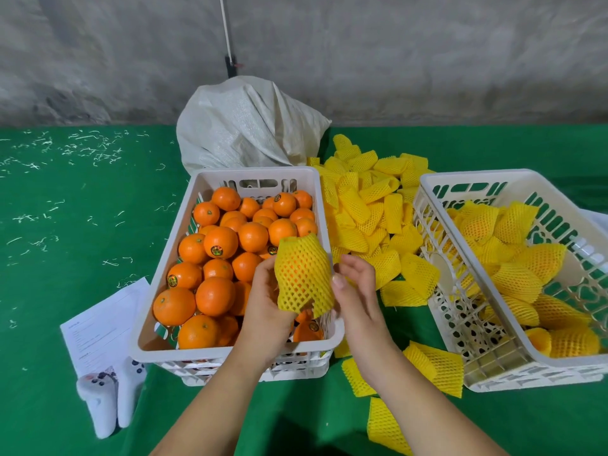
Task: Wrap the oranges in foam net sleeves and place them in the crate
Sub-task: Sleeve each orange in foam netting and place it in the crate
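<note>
My left hand grips an orange wrapped in a yellow foam net sleeve, held above the near right corner of the white crate full of bare oranges. My right hand touches the sleeve's right edge with thumb and curled fingers. A pile of loose yellow sleeves lies between the two crates. The tilted white crate on the right holds several wrapped oranges.
A white woven sack stands behind the orange crate. A paper sheet and two white controllers lie at the near left on the green cloth. More sleeves lie near my right forearm.
</note>
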Motion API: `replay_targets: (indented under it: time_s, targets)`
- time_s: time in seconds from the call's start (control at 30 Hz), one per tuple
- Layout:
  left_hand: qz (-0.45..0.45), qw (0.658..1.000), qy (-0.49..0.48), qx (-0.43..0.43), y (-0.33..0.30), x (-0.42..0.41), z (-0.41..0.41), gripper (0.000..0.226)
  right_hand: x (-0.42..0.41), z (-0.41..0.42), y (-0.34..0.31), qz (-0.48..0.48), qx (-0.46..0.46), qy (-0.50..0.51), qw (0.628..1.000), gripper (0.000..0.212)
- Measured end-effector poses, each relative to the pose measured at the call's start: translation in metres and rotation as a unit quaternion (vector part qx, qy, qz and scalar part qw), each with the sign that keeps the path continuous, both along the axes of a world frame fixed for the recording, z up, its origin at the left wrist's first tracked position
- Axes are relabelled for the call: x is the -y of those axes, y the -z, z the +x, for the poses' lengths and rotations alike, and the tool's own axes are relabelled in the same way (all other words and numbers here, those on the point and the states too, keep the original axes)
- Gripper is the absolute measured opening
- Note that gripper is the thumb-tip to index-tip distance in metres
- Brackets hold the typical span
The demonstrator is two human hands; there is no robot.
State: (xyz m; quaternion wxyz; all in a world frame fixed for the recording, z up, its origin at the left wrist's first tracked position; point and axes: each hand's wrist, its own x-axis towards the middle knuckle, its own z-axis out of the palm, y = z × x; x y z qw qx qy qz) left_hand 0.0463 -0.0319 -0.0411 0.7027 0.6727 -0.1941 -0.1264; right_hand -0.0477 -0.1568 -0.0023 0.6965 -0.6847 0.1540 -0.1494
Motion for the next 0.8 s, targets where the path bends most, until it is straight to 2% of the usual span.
replay_targets:
  time_s: [0.07,0.13,0.23,0.27,0.33,0.4,0.43,0.5,0.53,0.57,0.63,0.7,0.73,0.8]
  targets:
    - [0.036,0.997,0.036,0.050,0.002,0.004,-0.004,0.069,-0.006,0.008,-0.001,0.038,-0.041,0.016,0.998,0.078]
    - [0.096,0.988,0.065,0.105,0.004,0.008,-0.010,0.079,-0.007,0.011,0.002,0.007,-0.069,0.030,0.997,0.085]
    - [0.142,0.976,0.134,0.100,0.008,0.008,-0.008,0.107,0.020,0.001,0.006,0.007,-0.086,0.070,0.994,0.090]
    - [0.155,0.972,0.152,0.095,0.008,0.007,-0.006,0.108,0.036,-0.004,0.004,-0.003,-0.094,0.098,0.991,0.089]
    - [0.181,0.966,0.147,0.108,0.004,0.000,0.003,0.093,0.080,-0.012,-0.005,-0.040,-0.113,0.170,0.978,0.078]
    - [0.242,0.953,0.107,0.145,0.005,-0.007,0.022,0.066,0.133,-0.018,-0.012,-0.053,-0.113,0.255,0.959,0.064]
    - [0.301,0.935,0.088,0.163,0.008,-0.009,0.035,0.059,0.160,-0.021,-0.014,-0.036,-0.124,0.297,0.946,0.073]
    - [0.476,0.857,0.100,0.169,0.009,-0.008,0.058,0.064,0.207,-0.027,-0.020,-0.026,-0.174,0.346,0.921,0.101]
    - [0.535,0.819,0.131,0.159,0.008,-0.005,0.065,0.075,0.225,-0.029,-0.021,-0.064,-0.209,0.351,0.910,0.108]
    - [0.557,0.800,0.172,0.145,0.006,-0.001,0.068,0.084,0.236,-0.029,-0.019,-0.117,-0.244,0.348,0.897,0.109]
    - [0.562,0.780,0.254,0.108,0.008,0.008,0.066,0.087,0.240,-0.022,-0.011,-0.228,-0.274,0.329,0.875,0.098]
    - [0.605,0.745,0.278,0.039,0.023,0.016,0.059,0.069,0.220,-0.009,0.006,-0.347,-0.244,0.266,0.866,0.071]
    - [0.625,0.730,0.276,-0.014,0.027,0.019,0.055,0.059,0.204,-0.003,0.019,-0.396,-0.219,0.200,0.869,0.053]
    - [0.657,0.691,0.301,-0.031,0.033,0.024,0.052,0.051,0.161,0.004,0.049,-0.432,-0.222,0.027,0.874,0.016]
